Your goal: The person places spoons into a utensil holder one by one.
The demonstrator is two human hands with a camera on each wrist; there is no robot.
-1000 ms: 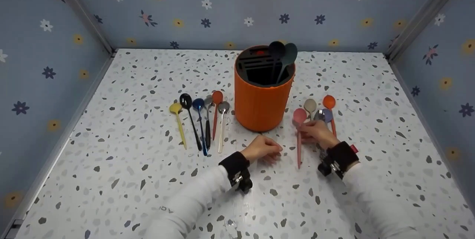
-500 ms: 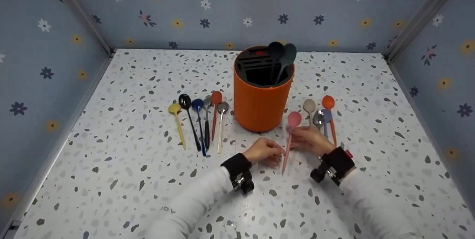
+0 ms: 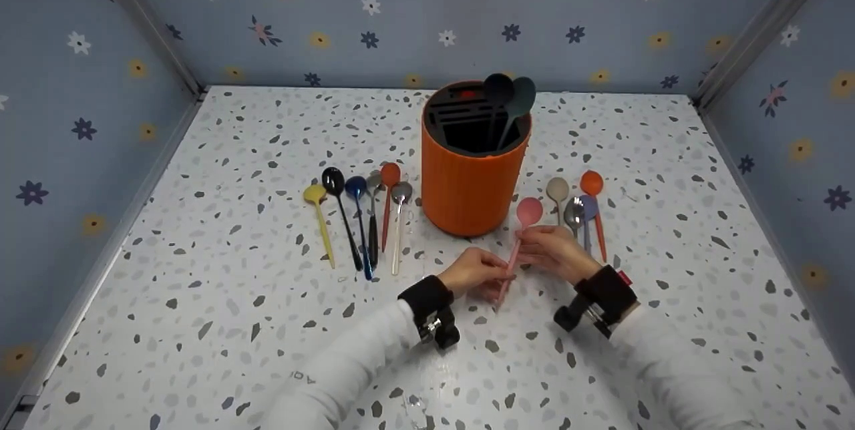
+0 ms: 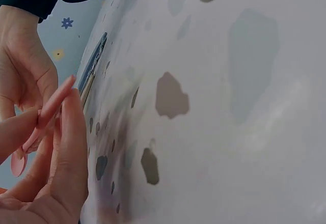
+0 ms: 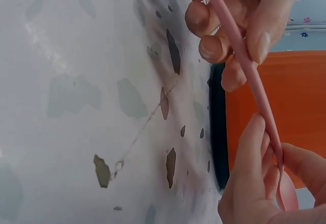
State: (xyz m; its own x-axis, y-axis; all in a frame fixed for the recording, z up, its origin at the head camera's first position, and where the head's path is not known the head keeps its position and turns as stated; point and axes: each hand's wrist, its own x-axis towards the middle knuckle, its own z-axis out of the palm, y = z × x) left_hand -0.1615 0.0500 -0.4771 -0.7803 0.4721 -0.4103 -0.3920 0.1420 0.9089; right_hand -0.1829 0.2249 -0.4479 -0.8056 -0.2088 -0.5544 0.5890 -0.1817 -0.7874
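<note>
A pink spoon (image 3: 530, 211) is held between both hands, tilted, with its bowl up and away from the person. The right hand (image 3: 558, 251) pinches the handle just below the bowl. Lower down, the left hand (image 3: 475, 271) has its thumb and fingers on the handle near its tail end. In the left wrist view the handle tip (image 4: 66, 87) pokes out past the left fingers (image 4: 71, 147). The right wrist view has the whole pink handle (image 5: 239, 46) running across both hands. Behind them stands an orange utensil holder (image 3: 467, 193) with a black slotted top.
Two dark spoons (image 3: 521, 97) stand in the holder. Left of it lie several spoons, among them a yellow spoon (image 3: 316, 195) and a blue spoon (image 3: 357, 187). To the right lie a beige spoon (image 3: 557, 189), an orange spoon (image 3: 592, 183), a metal spoon and a purple one.
The right hand has brought the pink spoon leftward from beside the other spoons on the right. The left hand, nearly still, has now taken the lower handle between thumb and fingers.
</note>
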